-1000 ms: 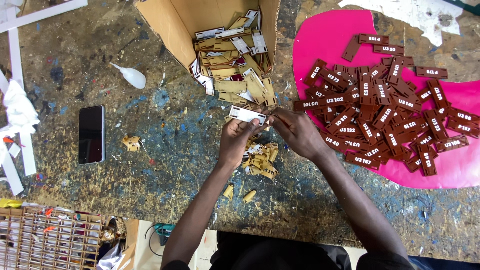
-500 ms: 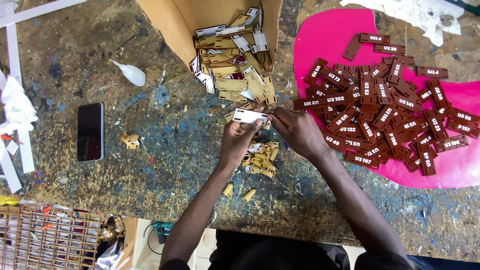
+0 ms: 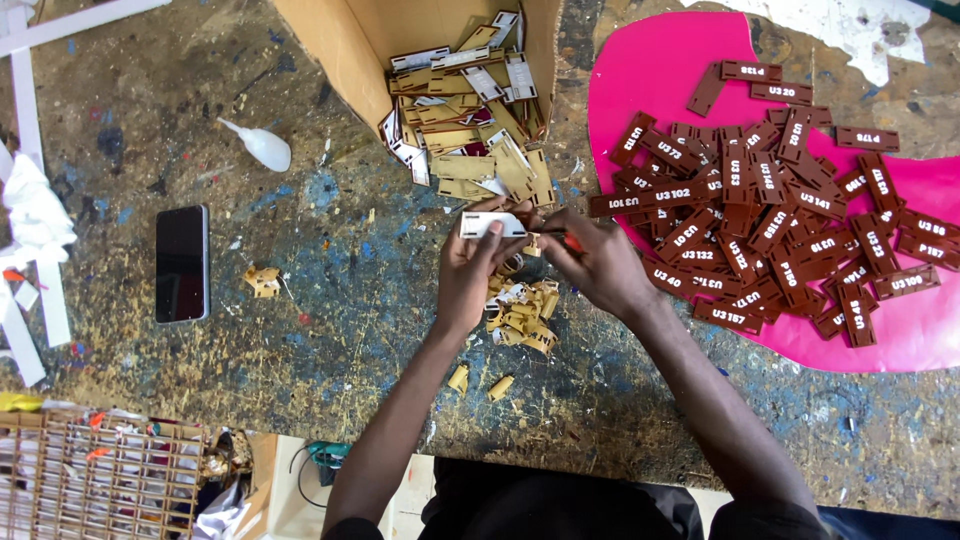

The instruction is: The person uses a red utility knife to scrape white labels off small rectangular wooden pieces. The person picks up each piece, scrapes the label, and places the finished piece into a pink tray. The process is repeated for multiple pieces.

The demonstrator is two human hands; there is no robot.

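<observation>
Fingers (image 3: 478,240) of the left hand (image 3: 470,275) pinch a small white-faced rectangular tag (image 3: 490,224) by its lower edge, holding it flat and face up just above the tabletop (image 3: 330,330), close in front of the cardboard box (image 3: 345,55). The right hand (image 3: 600,265) meets it from the other side, its fingers closed on a thin tool with a red tip (image 3: 568,240) that touches the tag's right end; what kind of tool it is cannot be told.

Judging by its look, the tag is a thin, stiff, light plate with a paper-like film on its face. It should neither bend nor slip in a pinch at the edges. The film would be the delicate part, so the edges and short ends are the better places to take hold, leaving the face free.

Below the hands lies a heap of curled tan peelings (image 3: 520,315), with two more scraps (image 3: 480,382) nearer the person. The tipped box spills a pile of tan and white tags (image 3: 470,120). To the right, a bright pink sheet (image 3: 650,80) carries a spread of dark red-brown tags (image 3: 770,230) with pale markings. Well to the left lie a dark phone (image 3: 182,263), a small white nozzle bottle (image 3: 260,145) and white strips (image 3: 35,250); a wooden lattice (image 3: 90,475) sits at the lower left.
</observation>
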